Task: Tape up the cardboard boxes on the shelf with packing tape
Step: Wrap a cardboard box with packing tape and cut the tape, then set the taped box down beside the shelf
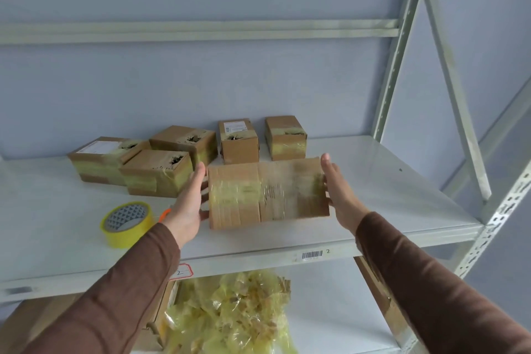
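Two hands hold a cardboard box [268, 192] between them at the front of the shelf [373, 181]: the left hand [188, 204] lies flat against its left end, the right hand [339, 195] against its right end, fingers straight. Yellowish tape bands the box; its contents are hidden. Five smaller taped boxes [156, 172] stand behind. A packing tape roll [126, 224] lies to the left. Crumpled yellow tape scraps [230, 313] fill the level below.

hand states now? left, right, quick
Left hand: open, straight fingers against the left end of the cardboard box.
Right hand: open, fingers straight at the box's right end.
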The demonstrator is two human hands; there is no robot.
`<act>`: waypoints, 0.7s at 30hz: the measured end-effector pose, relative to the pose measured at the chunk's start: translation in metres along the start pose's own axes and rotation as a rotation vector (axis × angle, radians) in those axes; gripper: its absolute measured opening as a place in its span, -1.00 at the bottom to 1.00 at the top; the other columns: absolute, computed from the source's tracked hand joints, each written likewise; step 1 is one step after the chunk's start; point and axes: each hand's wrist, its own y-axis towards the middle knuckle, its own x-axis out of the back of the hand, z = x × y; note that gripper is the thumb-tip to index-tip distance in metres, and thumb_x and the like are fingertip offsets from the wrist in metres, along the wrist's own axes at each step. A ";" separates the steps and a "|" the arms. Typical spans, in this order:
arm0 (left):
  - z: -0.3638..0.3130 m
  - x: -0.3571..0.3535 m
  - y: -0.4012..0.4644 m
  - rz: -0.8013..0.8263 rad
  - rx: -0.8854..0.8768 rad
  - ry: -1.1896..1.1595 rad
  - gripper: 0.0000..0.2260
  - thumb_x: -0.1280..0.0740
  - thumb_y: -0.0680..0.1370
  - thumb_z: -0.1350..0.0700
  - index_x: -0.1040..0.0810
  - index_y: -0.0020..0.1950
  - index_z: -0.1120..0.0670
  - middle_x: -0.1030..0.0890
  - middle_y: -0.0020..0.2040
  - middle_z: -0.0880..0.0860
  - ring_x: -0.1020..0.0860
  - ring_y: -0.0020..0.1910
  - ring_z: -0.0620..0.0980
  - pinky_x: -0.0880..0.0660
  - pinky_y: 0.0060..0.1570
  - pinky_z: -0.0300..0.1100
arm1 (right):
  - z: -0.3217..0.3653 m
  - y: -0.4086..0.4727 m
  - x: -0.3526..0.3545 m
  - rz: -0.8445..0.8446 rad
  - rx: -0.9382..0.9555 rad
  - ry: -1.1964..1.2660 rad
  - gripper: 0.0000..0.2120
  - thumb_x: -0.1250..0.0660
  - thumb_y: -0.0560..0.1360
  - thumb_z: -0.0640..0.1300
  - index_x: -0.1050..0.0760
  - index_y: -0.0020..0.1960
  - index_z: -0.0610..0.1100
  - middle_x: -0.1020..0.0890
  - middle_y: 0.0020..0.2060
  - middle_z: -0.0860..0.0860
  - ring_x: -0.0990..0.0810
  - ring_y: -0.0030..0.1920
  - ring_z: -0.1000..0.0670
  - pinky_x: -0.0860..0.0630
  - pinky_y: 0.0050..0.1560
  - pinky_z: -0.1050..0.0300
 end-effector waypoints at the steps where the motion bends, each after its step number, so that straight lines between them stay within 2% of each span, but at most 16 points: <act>1: 0.000 -0.004 -0.002 -0.014 -0.035 -0.100 -0.52 -0.27 0.54 -0.37 -0.55 0.26 -0.05 -0.62 0.20 0.03 -0.57 0.23 0.09 -0.57 0.08 0.10 | -0.001 0.001 -0.001 -0.038 0.023 0.059 -0.43 -0.07 0.51 0.52 -0.42 0.22 0.11 -0.54 0.19 0.06 -0.54 0.19 0.02 -0.46 0.23 0.00; 3: 0.006 -0.009 -0.006 -0.049 -0.081 -0.101 -0.76 -0.39 0.59 -0.11 -0.46 0.10 -0.01 -0.54 0.02 0.05 -0.54 0.02 0.04 -0.50 -0.10 -0.03 | -0.008 0.003 -0.004 -0.096 0.031 0.105 -0.47 -0.27 0.53 0.40 -0.43 0.20 -0.02 -0.57 0.12 0.01 -0.56 0.08 0.01 -0.46 0.13 0.03; 4: 0.011 -0.010 -0.008 -0.056 -0.095 -0.043 -0.76 -0.43 0.58 -0.01 -0.41 0.10 0.01 -0.50 0.01 0.06 -0.52 -0.01 0.03 -0.48 -0.08 -0.05 | -0.013 0.005 -0.007 -0.120 0.035 0.102 -0.53 -0.36 0.56 0.26 -0.42 0.21 -0.09 -0.58 0.11 -0.05 -0.56 0.03 -0.02 -0.46 0.09 0.01; 5: 0.015 -0.010 -0.007 -0.048 -0.106 0.002 -0.74 -0.45 0.57 0.04 -0.41 0.14 0.00 -0.50 0.06 0.06 -0.52 0.04 0.03 -0.47 0.00 -0.03 | -0.017 0.007 -0.010 -0.134 0.043 0.097 -0.61 -0.40 0.57 0.12 -0.42 0.21 -0.13 -0.60 0.12 -0.13 -0.57 -0.01 -0.04 -0.49 0.05 -0.03; 7: 0.015 -0.007 -0.003 0.013 -0.101 0.106 -0.67 -0.46 0.56 -0.01 -0.46 0.27 -0.06 -0.54 0.23 0.03 -0.52 0.22 0.01 -0.43 0.26 0.05 | -0.021 0.011 -0.013 -0.128 0.065 0.127 -0.73 -0.40 0.59 -0.02 -0.45 0.20 -0.12 -0.63 0.17 -0.20 -0.61 -0.03 -0.06 -0.55 0.05 -0.06; 8: 0.012 -0.006 -0.001 0.052 -0.097 0.165 -0.63 -0.46 0.53 -0.07 -0.49 0.30 -0.07 -0.56 0.25 0.01 -0.51 0.25 0.00 -0.40 0.32 0.06 | -0.020 0.012 -0.014 -0.125 0.078 0.132 -0.76 -0.40 0.60 -0.03 -0.47 0.18 -0.10 -0.64 0.17 -0.20 -0.63 -0.03 -0.06 -0.57 0.03 -0.03; 9: 0.009 -0.005 0.000 0.073 -0.093 0.198 -0.58 -0.46 0.48 -0.12 -0.51 0.29 -0.04 -0.57 0.22 -0.01 -0.51 0.21 0.00 -0.40 0.29 0.04 | -0.018 0.015 -0.014 -0.136 0.097 0.116 -0.78 -0.40 0.59 -0.02 -0.49 0.16 -0.09 -0.65 0.14 -0.18 -0.64 -0.03 -0.04 -0.58 -0.01 0.03; 11: 0.007 -0.009 0.001 0.035 -0.097 0.175 -0.58 -0.50 0.44 -0.10 -0.53 0.20 0.07 -0.54 0.06 0.06 -0.50 0.05 0.05 -0.41 0.09 0.00 | -0.012 0.020 -0.015 -0.221 0.143 -0.030 -0.71 -0.41 0.57 0.10 -0.52 0.17 -0.06 -0.65 0.11 -0.10 -0.63 0.05 -0.03 -0.59 0.00 0.14; 13: 0.013 -0.021 -0.001 -0.065 -0.137 0.111 -0.66 -0.52 0.50 -0.01 -0.53 0.13 0.13 -0.55 -0.04 0.10 -0.51 -0.04 0.06 -0.42 -0.04 -0.04 | -0.006 0.025 -0.017 -0.369 0.136 -0.205 -0.47 -0.39 0.53 0.25 -0.45 0.36 -0.05 -0.53 0.26 -0.04 -0.49 0.27 -0.05 -0.48 0.29 0.01; 14: 0.016 -0.030 -0.005 -0.106 -0.155 0.091 -0.71 -0.52 0.51 0.02 -0.52 0.09 0.11 -0.57 -0.08 0.08 -0.53 -0.08 0.06 -0.44 -0.10 -0.08 | -0.003 0.023 -0.020 -0.421 0.097 -0.175 -0.35 -0.38 0.53 0.28 -0.36 0.46 -0.07 -0.44 0.36 -0.06 -0.41 0.37 -0.08 -0.40 0.41 -0.08; 16: 0.022 -0.049 -0.014 -0.136 -0.191 0.061 -0.70 -0.56 0.47 0.02 -0.49 0.03 0.06 -0.59 -0.12 0.04 -0.56 -0.13 0.05 -0.47 -0.15 -0.10 | 0.001 0.014 -0.031 -0.397 -0.001 0.031 -0.27 -0.33 0.56 0.29 -0.24 0.54 -0.11 -0.35 0.47 -0.06 -0.38 0.45 -0.11 -0.36 0.46 -0.16; 18: 0.024 -0.064 -0.022 -0.097 -0.212 0.060 -0.63 -0.60 0.41 -0.03 -0.48 0.04 0.03 -0.62 -0.06 0.04 -0.60 -0.11 0.02 -0.50 -0.12 -0.10 | -0.005 -0.004 -0.042 -0.287 -0.047 0.186 -0.39 -0.31 0.59 0.22 -0.31 0.52 -0.07 -0.48 0.41 0.02 -0.50 0.36 -0.03 -0.46 0.35 -0.05; 20: 0.021 -0.075 -0.030 -0.012 -0.199 0.106 -0.61 -0.59 0.40 -0.08 -0.52 0.09 0.00 -0.65 0.00 0.02 -0.64 -0.09 -0.04 -0.49 -0.17 -0.18 | -0.011 -0.027 -0.047 -0.219 -0.034 0.279 -0.59 -0.37 0.60 0.09 -0.45 0.40 0.01 -0.64 0.21 0.13 -0.59 0.20 0.06 -0.50 0.13 0.12; 21: 0.016 -0.078 -0.033 0.050 -0.183 0.131 -0.62 -0.58 0.42 -0.09 -0.56 0.14 -0.02 -0.67 0.02 0.00 -0.66 -0.10 -0.08 -0.50 -0.21 -0.23 | -0.013 -0.036 -0.048 -0.205 -0.039 0.320 -0.64 -0.37 0.60 0.05 -0.48 0.37 0.03 -0.66 0.16 0.14 -0.60 0.19 0.07 -0.52 0.15 0.10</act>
